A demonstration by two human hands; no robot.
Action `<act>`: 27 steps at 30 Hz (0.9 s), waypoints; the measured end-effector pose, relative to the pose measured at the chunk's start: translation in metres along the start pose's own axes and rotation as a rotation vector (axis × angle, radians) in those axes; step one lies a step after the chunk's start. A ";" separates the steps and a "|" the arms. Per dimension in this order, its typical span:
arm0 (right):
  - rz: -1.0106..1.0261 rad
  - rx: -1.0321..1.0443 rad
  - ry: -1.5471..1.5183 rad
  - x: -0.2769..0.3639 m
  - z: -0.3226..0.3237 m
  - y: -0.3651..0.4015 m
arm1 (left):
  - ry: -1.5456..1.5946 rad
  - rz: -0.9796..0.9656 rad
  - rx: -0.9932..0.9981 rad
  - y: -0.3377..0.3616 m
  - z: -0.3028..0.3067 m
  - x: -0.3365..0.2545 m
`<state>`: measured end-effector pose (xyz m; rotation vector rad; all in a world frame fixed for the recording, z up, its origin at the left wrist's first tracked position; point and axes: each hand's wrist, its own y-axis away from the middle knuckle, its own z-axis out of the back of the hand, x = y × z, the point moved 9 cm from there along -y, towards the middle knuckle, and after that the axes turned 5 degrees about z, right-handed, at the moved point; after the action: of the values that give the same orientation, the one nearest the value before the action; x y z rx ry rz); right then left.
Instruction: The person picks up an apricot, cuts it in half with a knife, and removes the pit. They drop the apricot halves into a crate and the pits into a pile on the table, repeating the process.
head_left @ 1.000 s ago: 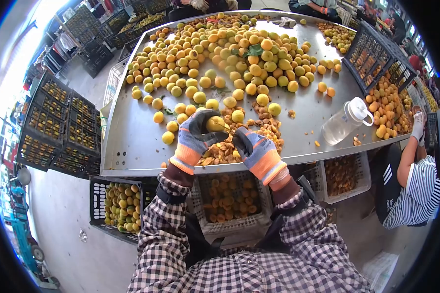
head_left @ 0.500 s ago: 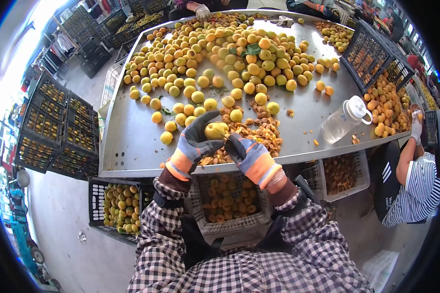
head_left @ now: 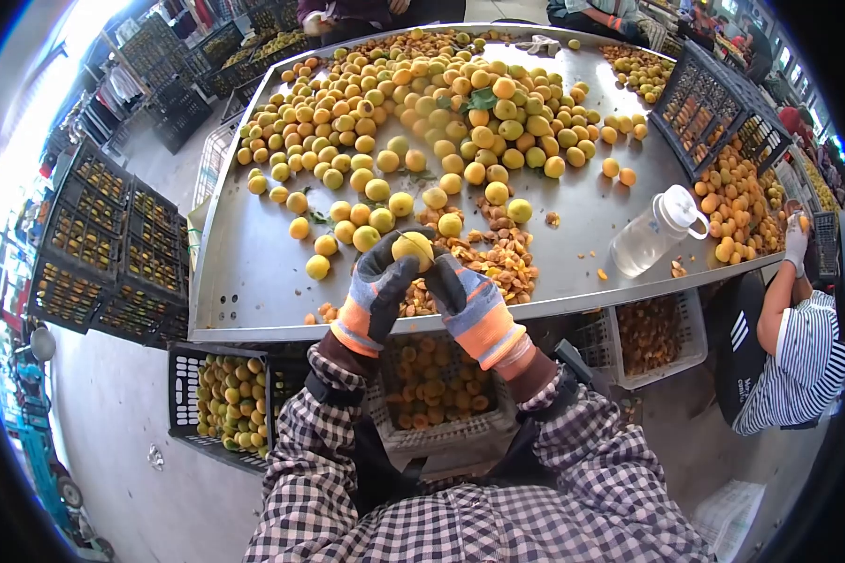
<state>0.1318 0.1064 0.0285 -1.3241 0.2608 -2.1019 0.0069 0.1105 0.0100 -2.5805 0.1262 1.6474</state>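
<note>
Both my gloved hands grip one yellow apricot (head_left: pixel 413 248) over the near edge of the steel table (head_left: pixel 244 272). My left hand (head_left: pixel 377 289) wraps it from the left, my right hand (head_left: pixel 467 298) from the right, thumbs on top. Right behind the fruit lies a heap of brown pits (head_left: pixel 498 253), and beyond it a big spread of whole apricots (head_left: pixel 422 103). Below the table edge, between my arms, sits a white crate of halved fruit (head_left: pixel 432 380).
A clear plastic bottle (head_left: pixel 652 230) lies on the table at right. Black crates of apricots stand at left (head_left: pixel 94 244), below left (head_left: pixel 221 399) and far right (head_left: pixel 723 117). A person in a striped shirt (head_left: pixel 798 366) sits at right; other people work at the far end.
My hands have come closer together and both now close around the apricot, which my left hand alone held before. The fruit sits slightly higher.
</note>
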 end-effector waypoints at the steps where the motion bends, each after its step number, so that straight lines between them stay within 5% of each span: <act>1: 0.008 0.039 -0.005 -0.002 -0.003 0.000 | -0.001 0.000 0.004 -0.001 0.000 -0.003; 8: -0.033 0.109 -0.045 -0.004 -0.011 0.006 | -0.255 -0.045 0.094 0.000 0.006 -0.017; 10: 0.038 0.002 -0.032 0.006 -0.007 0.005 | -0.221 -0.092 0.067 0.004 -0.007 -0.012; 12: 0.091 -0.069 -0.072 -0.004 -0.017 0.007 | 0.164 -0.039 -0.065 0.004 -0.002 0.007; 16: 0.036 -0.026 0.031 -0.010 -0.021 0.006 | 0.214 0.048 -0.046 0.004 -0.016 0.010; 18: 0.009 0.015 -0.003 -0.010 -0.013 0.007 | 0.149 0.061 0.047 0.003 -0.013 -0.001; 20: -0.019 0.069 -0.034 -0.012 -0.015 0.009 | -0.250 -0.048 0.027 0.001 0.000 -0.013; 24: 0.025 0.097 0.018 -0.004 -0.021 0.007 | -0.264 -0.088 0.001 0.003 0.003 -0.018; 27: 0.109 0.003 0.054 0.003 -0.023 0.009 | 0.239 0.055 -0.155 0.006 -0.002 0.021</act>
<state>0.1148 0.0940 0.0162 -1.2250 0.3443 -2.0473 0.0163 0.1034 -0.0082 -2.9090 0.0877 1.4103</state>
